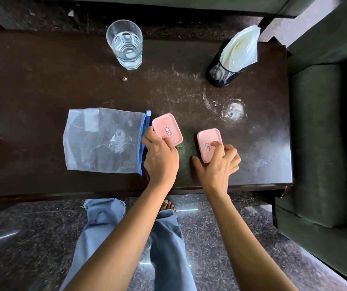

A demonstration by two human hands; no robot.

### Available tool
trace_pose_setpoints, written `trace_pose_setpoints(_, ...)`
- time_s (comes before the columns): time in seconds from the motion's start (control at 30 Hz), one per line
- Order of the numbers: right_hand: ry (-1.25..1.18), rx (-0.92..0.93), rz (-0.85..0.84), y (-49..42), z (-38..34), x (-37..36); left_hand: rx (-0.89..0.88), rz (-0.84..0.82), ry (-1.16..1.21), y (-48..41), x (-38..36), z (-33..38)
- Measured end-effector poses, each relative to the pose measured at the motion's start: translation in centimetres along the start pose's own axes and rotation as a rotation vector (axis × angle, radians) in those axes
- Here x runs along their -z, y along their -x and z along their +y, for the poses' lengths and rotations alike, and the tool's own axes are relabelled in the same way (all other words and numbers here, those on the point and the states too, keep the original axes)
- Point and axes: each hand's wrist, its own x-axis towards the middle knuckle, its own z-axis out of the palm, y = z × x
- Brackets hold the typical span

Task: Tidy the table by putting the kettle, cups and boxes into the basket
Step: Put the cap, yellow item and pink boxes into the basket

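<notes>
Left pink box (pixel 167 129): small, rectangular, round-cornered, lid on, with a white red-bordered label on top; flat on the dark table (pixel 42 80), slightly askew, near edge gripped by the left hand (pixel 161 156). Right pink box (pixel 208 141): same form and label, lid on, flat on the table near the first but not touching it, near end pinched by the right hand (pixel 217 162), one finger on the lid. Clear faceted glass (pixel 126 44): upright toward the far edge, partly filled with clear liquid, well apart from both boxes. Black mesh basket (pixel 220 73): far right of the table, white plastic bag (pixel 240 49) protruding from its mouth.
</notes>
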Motion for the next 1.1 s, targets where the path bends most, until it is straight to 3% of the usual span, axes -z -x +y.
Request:
trace_pose_setpoints(0.1, -0.021, 0.151, 0.148, -0.5, -2.8, 0.2, -0.072, 0.024, -0.005, 0.0, 1.6, 0.2)
trace_pose_setpoints(0.23, 0.086, 0.280, -0.010, -2.2, -7.0, -1.1, -0.106, 0.127, 0.036, -1.2, 4.0, -0.1)
trace_pose_setpoints(0.5, 0.210, 0.130, -0.120, -2.7, -11.4, -2.5, -0.017, 0.271, 0.116, -7.4, 10.6, -4.6)
trace_pose_setpoints(0.6, 0.161, 0.041, -0.032, -2.6, -14.1, -1.4, -0.030, 0.356, 0.172, -10.0, 14.1, -7.0)
trace_pose_setpoints(0.7, -0.004, 0.073, 0.078, -1.5, -21.1, -0.5, -0.073, 0.449, 0.263, -13.1, 17.9, -10.2)
trace_pose_setpoints(0.9, -0.521, 0.530, -0.191, 1.2, -39.8, -1.7, 0.021, 0.554, 0.365, -18.5, 25.9, -16.7)
trace_pose_setpoints(1.1, -0.434, 1.100, -0.443, 4.2, -57.5, -5.0, 0.193, 0.547, 0.467, -21.8, 33.5, -24.6)
